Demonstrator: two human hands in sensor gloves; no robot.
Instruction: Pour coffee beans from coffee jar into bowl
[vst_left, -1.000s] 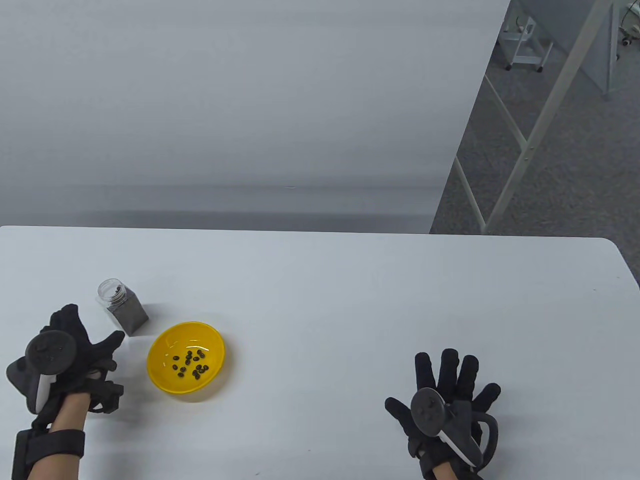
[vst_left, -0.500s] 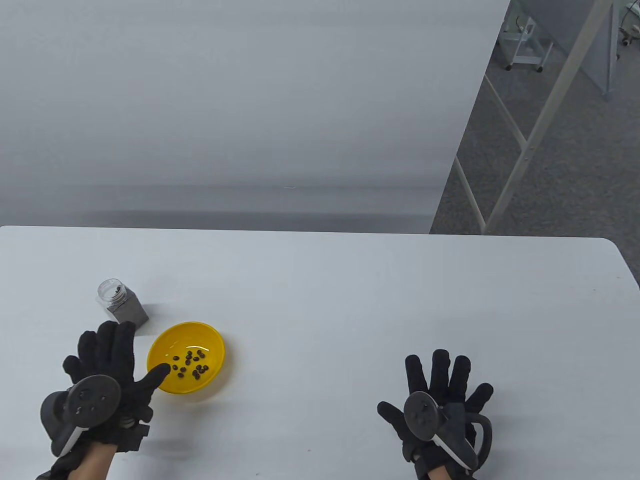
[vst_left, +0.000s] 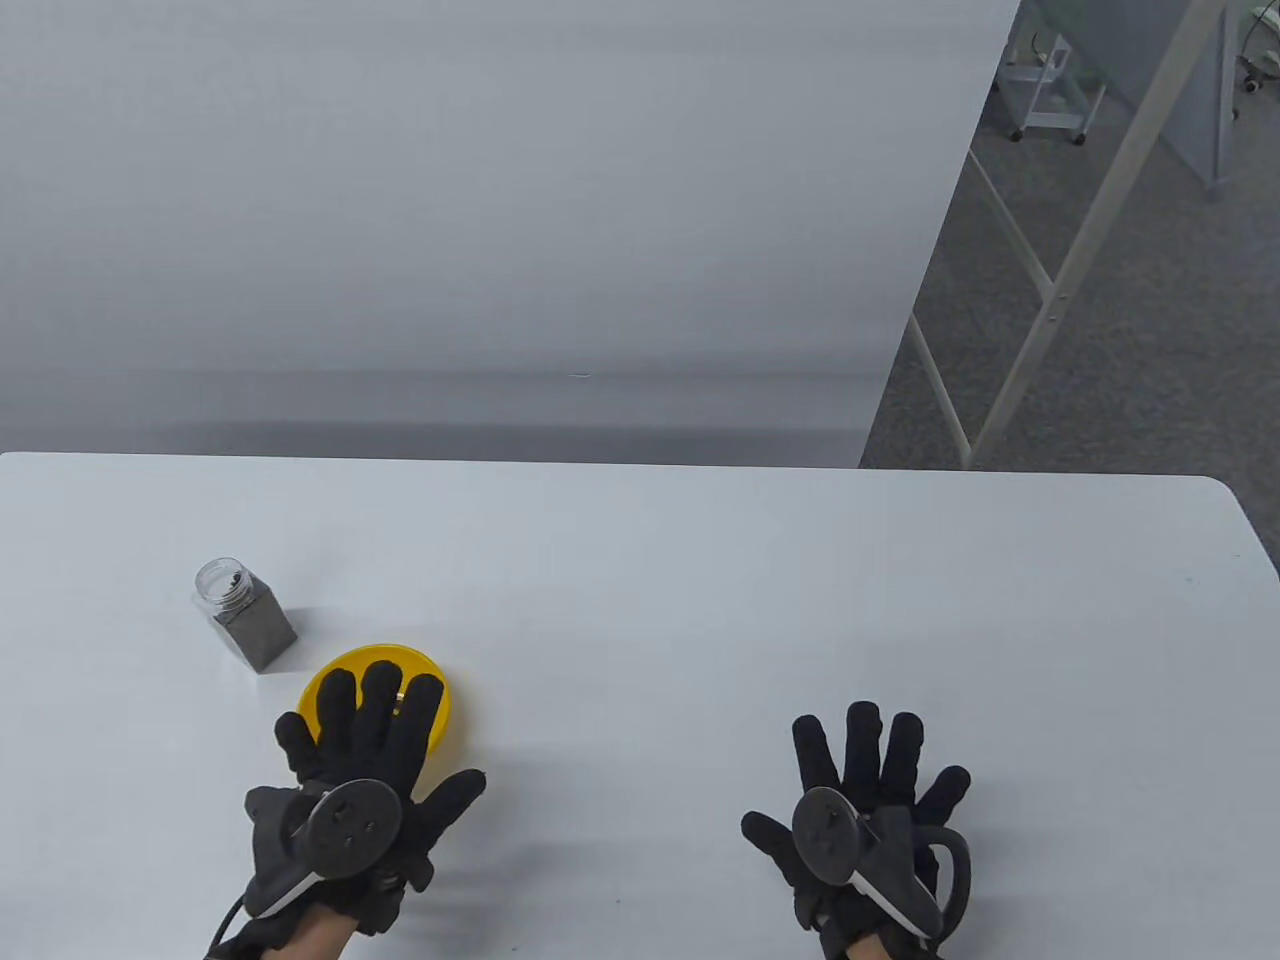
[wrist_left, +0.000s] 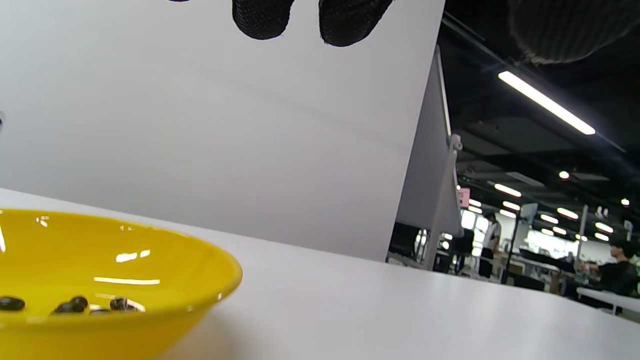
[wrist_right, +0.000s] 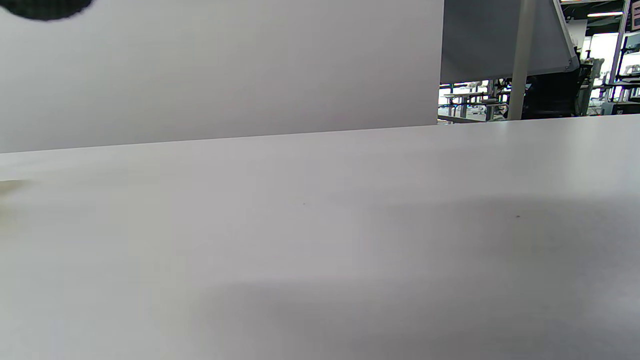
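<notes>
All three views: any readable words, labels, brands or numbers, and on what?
None can be read.
Jar: no label shows.
Bowl: plain yellow, no marking.
Pink sign in the far room, left wrist view: too small and blurred to read.

Obstacles bunch at the table's (vst_left: 700, 560) 8 o'clock corner; the rest lies open.

The coffee jar (vst_left: 245, 615) stands upright at 11 o'clock of the yellow bowl (vst_left: 452, 712), a narrow gap between them. The left hand (vst_left: 365, 775) spreads over the bowl, seemingly not touching it. From the bowl's 3 o'clock, bare table runs to the right hand (vst_left: 860, 815), whose fingers (vst_left: 862, 735) are splayed.
</notes>
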